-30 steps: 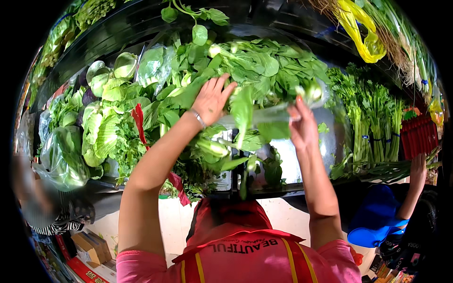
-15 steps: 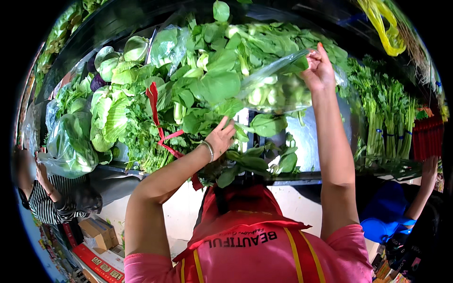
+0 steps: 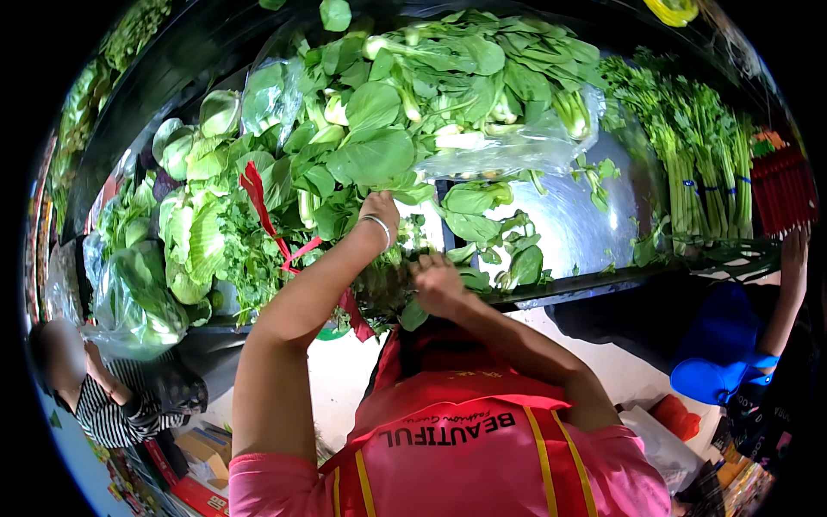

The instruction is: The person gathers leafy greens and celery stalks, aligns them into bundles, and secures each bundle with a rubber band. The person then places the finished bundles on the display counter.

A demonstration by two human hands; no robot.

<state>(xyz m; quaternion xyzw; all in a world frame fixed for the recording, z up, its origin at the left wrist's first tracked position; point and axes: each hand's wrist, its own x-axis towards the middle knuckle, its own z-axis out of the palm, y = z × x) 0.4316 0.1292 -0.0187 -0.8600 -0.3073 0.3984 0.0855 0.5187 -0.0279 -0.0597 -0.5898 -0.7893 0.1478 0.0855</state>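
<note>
In the head view, the left hand (image 3: 377, 207) is held low at the near edge of the bok choy (image 3: 370, 155), its fingers bent and their tips partly covered by leaves. The right hand (image 3: 438, 283) is set nearer and slightly to the right, its fingers curled narrowly beside the herbs (image 3: 383, 283); whether anything is gripped by either hand cannot be told. A bracelet (image 3: 377, 226) is worn on the left wrist.

The bok choy is heaped at the middle and far side of the tabletop (image 3: 594, 233). On its right part a clear bag (image 3: 517, 153) is laid, and loose leaves (image 3: 471, 226) are scattered just right of the hands. To the left, a red ribbon (image 3: 258, 205) is draped over greens, with cabbages (image 3: 202, 233) piled beyond it. To the right, celery (image 3: 689, 189) is stood in bunches bound with blue ties. At the far right, a red basket (image 3: 782, 194) is touched by another person's hand (image 3: 794, 244).
</note>
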